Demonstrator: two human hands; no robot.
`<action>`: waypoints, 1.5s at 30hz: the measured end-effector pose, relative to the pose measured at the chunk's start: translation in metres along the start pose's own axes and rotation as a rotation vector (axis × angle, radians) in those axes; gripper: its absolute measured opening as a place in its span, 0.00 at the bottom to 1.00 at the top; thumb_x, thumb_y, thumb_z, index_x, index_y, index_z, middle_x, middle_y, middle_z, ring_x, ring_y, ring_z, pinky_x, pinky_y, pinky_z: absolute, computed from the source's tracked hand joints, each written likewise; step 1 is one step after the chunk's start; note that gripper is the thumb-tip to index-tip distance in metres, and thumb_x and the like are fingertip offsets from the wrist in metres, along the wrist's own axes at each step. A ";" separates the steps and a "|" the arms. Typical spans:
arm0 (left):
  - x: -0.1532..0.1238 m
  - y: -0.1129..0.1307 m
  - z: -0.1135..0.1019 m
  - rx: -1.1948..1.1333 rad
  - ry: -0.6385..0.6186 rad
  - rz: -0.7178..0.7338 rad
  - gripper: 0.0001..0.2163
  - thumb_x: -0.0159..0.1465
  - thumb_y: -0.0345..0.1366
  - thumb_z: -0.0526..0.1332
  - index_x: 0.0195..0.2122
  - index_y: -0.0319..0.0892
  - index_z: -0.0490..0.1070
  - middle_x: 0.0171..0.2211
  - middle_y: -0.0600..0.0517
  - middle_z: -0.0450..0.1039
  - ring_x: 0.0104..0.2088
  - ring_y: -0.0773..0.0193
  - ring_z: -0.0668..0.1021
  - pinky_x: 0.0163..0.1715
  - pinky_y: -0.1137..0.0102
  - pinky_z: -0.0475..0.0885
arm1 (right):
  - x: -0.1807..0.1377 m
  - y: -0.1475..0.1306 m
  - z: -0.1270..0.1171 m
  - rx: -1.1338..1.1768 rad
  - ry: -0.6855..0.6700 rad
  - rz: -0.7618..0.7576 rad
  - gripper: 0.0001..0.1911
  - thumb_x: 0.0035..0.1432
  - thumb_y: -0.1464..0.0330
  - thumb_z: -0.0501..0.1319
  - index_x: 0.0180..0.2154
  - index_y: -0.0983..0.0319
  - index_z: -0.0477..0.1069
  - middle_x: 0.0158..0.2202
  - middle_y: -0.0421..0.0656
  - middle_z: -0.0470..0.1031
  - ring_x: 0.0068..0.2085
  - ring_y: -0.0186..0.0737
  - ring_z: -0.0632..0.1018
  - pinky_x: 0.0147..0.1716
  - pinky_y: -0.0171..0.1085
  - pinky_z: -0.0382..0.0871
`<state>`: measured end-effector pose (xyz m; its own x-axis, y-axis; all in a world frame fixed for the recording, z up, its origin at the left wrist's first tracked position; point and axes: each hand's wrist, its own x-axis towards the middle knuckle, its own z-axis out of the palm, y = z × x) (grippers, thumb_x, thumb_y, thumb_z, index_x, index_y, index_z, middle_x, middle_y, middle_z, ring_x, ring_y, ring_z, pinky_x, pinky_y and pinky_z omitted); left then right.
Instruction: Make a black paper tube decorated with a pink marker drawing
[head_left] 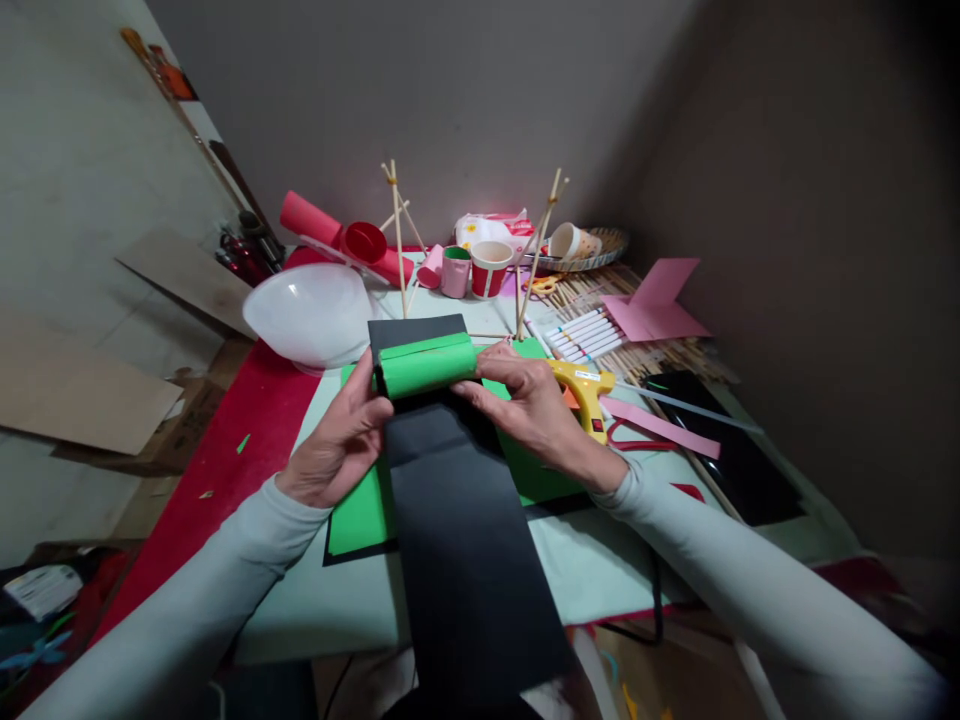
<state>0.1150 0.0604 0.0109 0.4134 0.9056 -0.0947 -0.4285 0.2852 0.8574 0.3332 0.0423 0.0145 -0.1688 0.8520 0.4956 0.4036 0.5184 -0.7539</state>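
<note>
A green paper tube [427, 364] lies crosswise over a long strip of black paper [472, 530], whose near end hangs down toward me past the table edge. My left hand [337, 440] grips the tube's left end, thumb in front and fingers behind. At the right end, my right hand [529, 400] pinches the tube between thumb and fingers. Beneath them, a green sheet with black edging [364, 515] rests on the table, partly hidden by the strip. Just right of my right hand lies a yellow glue gun [589, 390].
Behind stand tied stick frames [536, 255], paper cups [491, 268] and a whitish translucent bowl [307, 315]. Marker pens [585, 335], a folded pink paper piece [656, 305], many thin sticks [600, 285] and a black glossy panel [727, 455] occupy the right side.
</note>
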 end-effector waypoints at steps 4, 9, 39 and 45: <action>-0.002 -0.004 0.002 0.128 -0.006 -0.025 0.34 0.51 0.29 0.78 0.60 0.51 0.73 0.64 0.48 0.74 0.68 0.42 0.70 0.66 0.56 0.69 | -0.003 -0.002 0.001 -0.009 -0.015 -0.054 0.16 0.67 0.60 0.64 0.27 0.58 0.77 0.28 0.42 0.78 0.36 0.43 0.75 0.42 0.42 0.67; -0.002 -0.002 0.002 0.141 0.003 -0.087 0.30 0.50 0.29 0.78 0.55 0.46 0.76 0.61 0.45 0.77 0.66 0.41 0.72 0.64 0.55 0.71 | -0.006 -0.003 0.002 -0.031 -0.010 -0.104 0.15 0.69 0.59 0.62 0.33 0.58 0.82 0.31 0.43 0.81 0.37 0.44 0.76 0.45 0.44 0.68; -0.007 -0.009 0.017 0.069 0.199 0.018 0.32 0.57 0.38 0.73 0.63 0.50 0.68 0.55 0.50 0.80 0.65 0.45 0.72 0.66 0.54 0.67 | -0.021 0.011 0.004 -0.195 -0.079 -0.256 0.08 0.68 0.73 0.62 0.40 0.62 0.80 0.43 0.50 0.83 0.42 0.46 0.77 0.43 0.44 0.73; -0.007 -0.008 0.016 0.070 0.284 -0.023 0.28 0.56 0.37 0.72 0.58 0.48 0.70 0.51 0.50 0.80 0.63 0.45 0.74 0.65 0.52 0.67 | -0.021 0.001 -0.010 -0.196 -0.190 -0.228 0.09 0.68 0.64 0.64 0.43 0.63 0.79 0.46 0.50 0.83 0.45 0.48 0.78 0.47 0.46 0.73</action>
<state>0.1287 0.0468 0.0129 0.1770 0.9535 -0.2441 -0.3612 0.2936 0.8851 0.3457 0.0245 0.0079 -0.4311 0.7237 0.5388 0.4982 0.6888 -0.5267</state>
